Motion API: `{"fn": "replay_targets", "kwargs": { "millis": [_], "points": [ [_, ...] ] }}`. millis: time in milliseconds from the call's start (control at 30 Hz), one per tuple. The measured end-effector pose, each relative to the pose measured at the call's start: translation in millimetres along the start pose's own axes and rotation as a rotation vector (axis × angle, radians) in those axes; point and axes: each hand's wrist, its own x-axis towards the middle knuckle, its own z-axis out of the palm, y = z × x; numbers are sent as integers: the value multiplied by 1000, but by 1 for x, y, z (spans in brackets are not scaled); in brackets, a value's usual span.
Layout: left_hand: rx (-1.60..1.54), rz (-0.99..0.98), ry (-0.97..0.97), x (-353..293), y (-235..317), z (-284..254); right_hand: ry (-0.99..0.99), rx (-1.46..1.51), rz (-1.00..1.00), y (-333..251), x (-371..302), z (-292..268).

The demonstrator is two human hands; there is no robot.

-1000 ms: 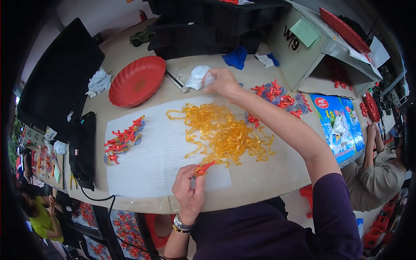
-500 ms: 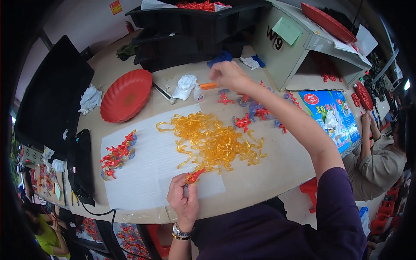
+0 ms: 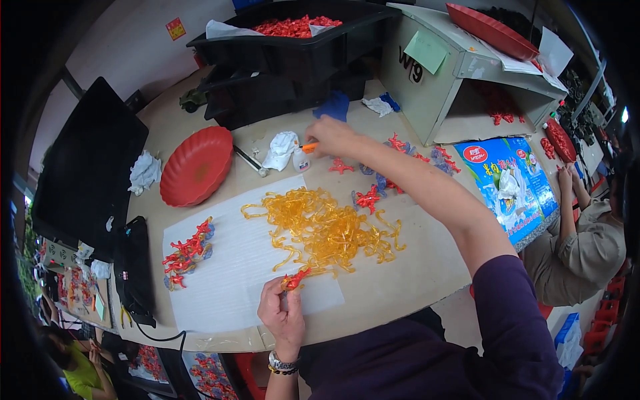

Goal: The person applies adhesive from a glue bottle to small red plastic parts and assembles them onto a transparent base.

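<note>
The left hand pinches a small red toy between thumb and finger, with a bit of yellow on it; the toy is just beside the near side of the yellow string pile, over the white sheet; the right hand is at an orange stick, but I cannot tell if its fingers are closed around it; the little bottle is right by the stick, so a small bump could tip it over and make a spill; the white cloth is near too and could get dragged along; the toy is small and looks slick, so a loose pinch could let it drop; the strings are all tangled, so one could snag on the toy and pull others with it.
</note>
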Motion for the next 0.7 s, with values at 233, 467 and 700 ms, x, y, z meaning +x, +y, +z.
{"fn": "replay_targets", "kwargs": {
  "millis": [233,467,700],
  "points": [
    [-3,16,7,1,3,0,0,25,68,8,4,-11],
    [-17,31,7,-1,-2,-3,39,673,140,-1,-35,-51],
    [-39,17,23,0,2,-2,47,708,53,3,-30,-36]
  ]
}}
